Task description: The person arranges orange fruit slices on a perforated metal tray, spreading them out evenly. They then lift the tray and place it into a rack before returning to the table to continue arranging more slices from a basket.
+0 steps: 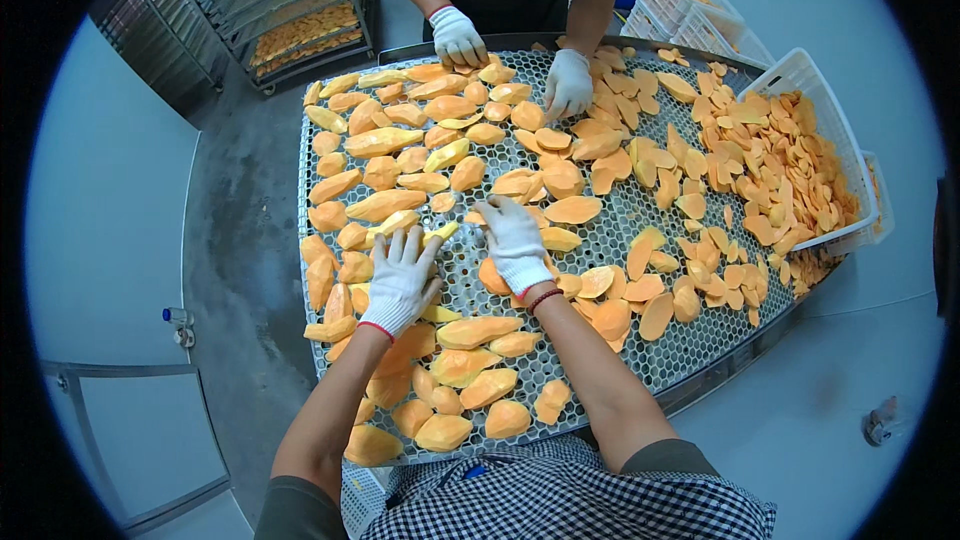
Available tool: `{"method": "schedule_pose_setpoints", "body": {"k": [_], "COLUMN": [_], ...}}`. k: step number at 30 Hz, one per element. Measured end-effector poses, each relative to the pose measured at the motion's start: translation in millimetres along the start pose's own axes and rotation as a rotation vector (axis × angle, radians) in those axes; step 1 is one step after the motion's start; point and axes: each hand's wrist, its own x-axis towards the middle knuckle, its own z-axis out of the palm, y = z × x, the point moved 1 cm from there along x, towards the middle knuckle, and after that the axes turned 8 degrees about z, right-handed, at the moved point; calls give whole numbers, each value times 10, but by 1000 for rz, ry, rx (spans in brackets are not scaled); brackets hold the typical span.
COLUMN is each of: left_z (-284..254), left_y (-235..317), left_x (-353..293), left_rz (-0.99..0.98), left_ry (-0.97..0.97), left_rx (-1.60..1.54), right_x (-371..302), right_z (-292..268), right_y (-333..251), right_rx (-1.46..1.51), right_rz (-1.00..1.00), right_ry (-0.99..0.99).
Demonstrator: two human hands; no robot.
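Note:
My left hand (400, 278), in a white knit glove, lies with spread fingers over orange sweet potato slices (383, 204) in rows on the left of a mesh tray (462, 265). Its fingertips touch yellowish slices. My right hand (513, 243), gloved the same way, is just to the right, fingers stretched out toward a small slice at their tips. The palm side is hidden. Bare mesh shows between the two hands. More slices (480, 332) lie nearer to me, and a loose, overlapping scatter (715, 265) covers the right side.
Across the tray, a co-worker's gloved hands (569, 85) touch slices at the far edge. A white crate (850, 130) tips a heap of slices (780, 165) onto the right end. Behind stand stacked white crates (680, 2) and a metal rack (365, 0) at the far left.

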Motion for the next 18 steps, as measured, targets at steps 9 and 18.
{"method": "schedule_pose_setpoints", "body": {"k": [9, 18], "left_z": [-23, -73], "left_y": [12, 226], "left_x": [-21, 114], "left_rz": [-25, -47], "left_ry": [-10, -3], "left_rx": [-29, -107], "right_x": [-150, 54], "right_z": [2, -290], "right_y": [-47, 281], "right_rx": [-46, -45], "right_rz": [-90, 188], "right_ry": [-157, 73]}}
